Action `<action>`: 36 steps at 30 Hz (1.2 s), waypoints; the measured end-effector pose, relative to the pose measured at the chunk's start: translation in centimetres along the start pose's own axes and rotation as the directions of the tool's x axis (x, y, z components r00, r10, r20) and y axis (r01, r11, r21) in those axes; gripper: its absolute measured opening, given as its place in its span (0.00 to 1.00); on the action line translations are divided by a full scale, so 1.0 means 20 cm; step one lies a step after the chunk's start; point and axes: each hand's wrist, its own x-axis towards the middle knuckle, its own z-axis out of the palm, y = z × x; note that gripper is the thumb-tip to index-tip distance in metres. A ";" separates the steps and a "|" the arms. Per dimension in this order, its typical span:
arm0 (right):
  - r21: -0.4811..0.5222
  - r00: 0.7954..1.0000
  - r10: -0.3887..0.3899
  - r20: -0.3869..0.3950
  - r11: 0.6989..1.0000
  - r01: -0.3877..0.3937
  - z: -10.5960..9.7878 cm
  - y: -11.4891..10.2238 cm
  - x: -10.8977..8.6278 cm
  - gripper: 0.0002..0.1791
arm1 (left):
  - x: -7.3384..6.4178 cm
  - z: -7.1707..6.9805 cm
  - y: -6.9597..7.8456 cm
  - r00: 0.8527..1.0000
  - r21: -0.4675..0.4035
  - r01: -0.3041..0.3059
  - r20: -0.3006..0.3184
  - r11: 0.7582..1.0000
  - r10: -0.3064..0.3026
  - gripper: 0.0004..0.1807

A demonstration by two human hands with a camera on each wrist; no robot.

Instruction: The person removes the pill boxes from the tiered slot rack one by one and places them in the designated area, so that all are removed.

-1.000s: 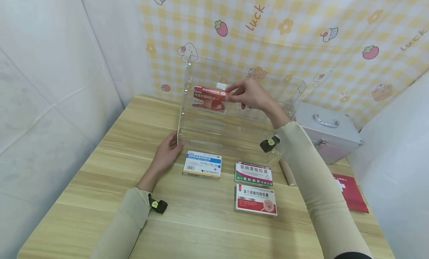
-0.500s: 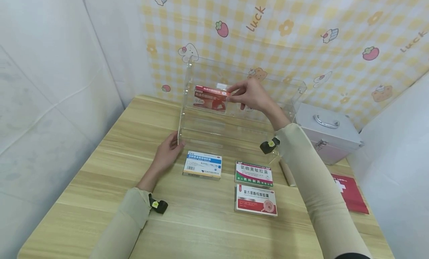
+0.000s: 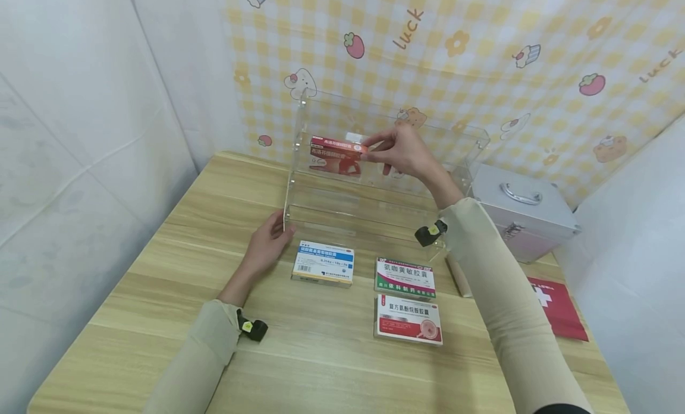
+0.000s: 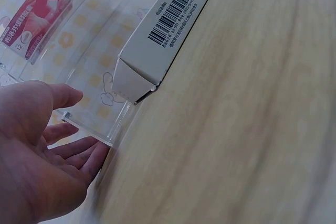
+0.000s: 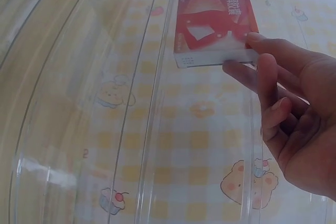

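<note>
My right hand (image 3: 404,151) pinches the right end of a red medicine box (image 3: 334,158), thumb in front and fingers behind. The box stands upright on an upper tier of the clear acrylic rack (image 3: 369,209), toward its left side. In the right wrist view, the medicine box (image 5: 215,22) shows its printed face and a white end panel near the fingertips. My left hand (image 3: 267,240) holds the rack's lower left front corner, with the side panel between thumb and fingers. In the left wrist view, the left hand (image 4: 39,156) has its fingertips at the rack's bottom edge.
A blue-and-white medicine box (image 3: 323,263) lies before the rack, near my left hand. To its right lie a green-and-white box (image 3: 405,278) and a red-and-white box (image 3: 408,320). A silver case (image 3: 527,206) and a red pouch (image 3: 562,310) are at the right.
</note>
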 end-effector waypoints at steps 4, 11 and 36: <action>0.009 1.000 0.002 -0.009 1.000 -0.002 0.00 0.00 -0.01 0.15 | 0.00 0.00 0.00 1.000 0.001 -0.002 0.000 1.000 0.002 0.33; 0.037 0.999 -0.004 -0.054 0.999 0.006 0.00 -0.01 -0.02 0.15 | 0.00 0.00 0.00 1.000 -0.005 0.002 0.001 1.000 -0.002 0.33; 0.129 0.986 -0.004 -0.169 0.991 0.026 -0.05 -0.17 -0.10 0.14 | 0.00 -0.01 0.01 1.000 -0.004 0.006 0.006 1.000 -0.006 0.33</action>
